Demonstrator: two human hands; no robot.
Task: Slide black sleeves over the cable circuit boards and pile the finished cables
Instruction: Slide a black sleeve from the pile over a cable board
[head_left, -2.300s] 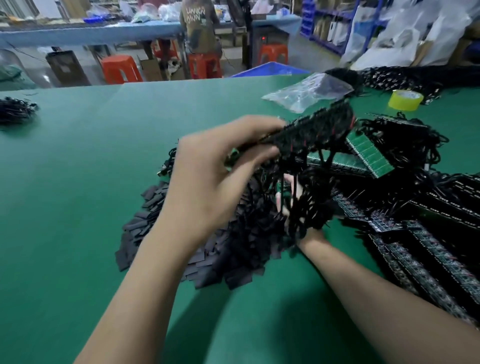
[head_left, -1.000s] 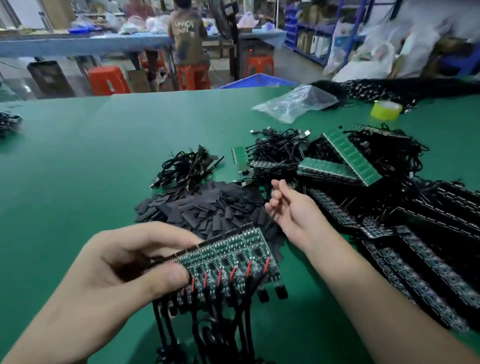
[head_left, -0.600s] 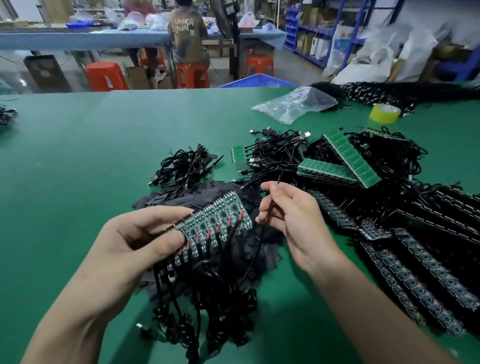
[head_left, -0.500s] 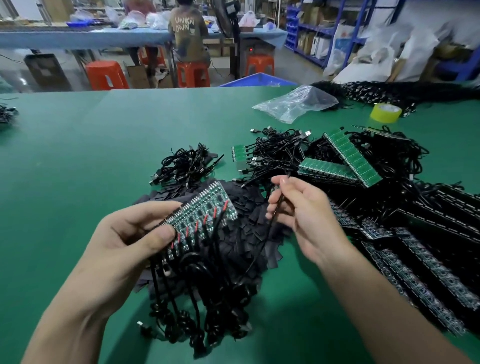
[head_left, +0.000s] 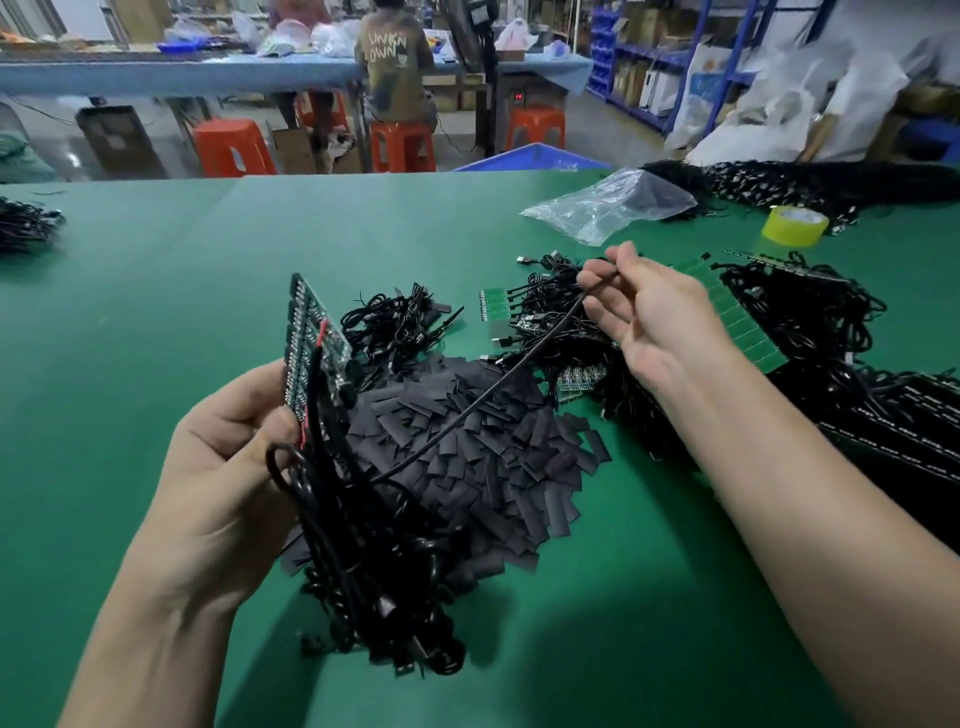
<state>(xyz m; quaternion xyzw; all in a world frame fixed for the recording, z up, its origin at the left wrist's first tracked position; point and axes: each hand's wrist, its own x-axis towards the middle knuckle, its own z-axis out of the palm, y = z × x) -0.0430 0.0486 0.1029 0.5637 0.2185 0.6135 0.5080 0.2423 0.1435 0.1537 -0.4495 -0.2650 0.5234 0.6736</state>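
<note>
Upright at the sleeve pile's (head_left: 483, 452) left edge, the board strip (head_left: 306, 358) is gripped by the left hand (head_left: 228, 467); the right hand (head_left: 649, 317) pinches one cable (head_left: 478, 400) stretched above the pile. Cable tangles (head_left: 810, 322) crowd its right; green table (head_left: 156, 322) stretches left.

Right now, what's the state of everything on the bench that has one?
left grip, curled round the board panel
board panel, held on edge, boards bare, cables hanging below
right grip, pinching one cable
cable, stretched straight from the bundle up to the right grip
sleeve pile, loose on the table
plastic bag, crumpled, lying on the table
tape roll, lying flat
</note>
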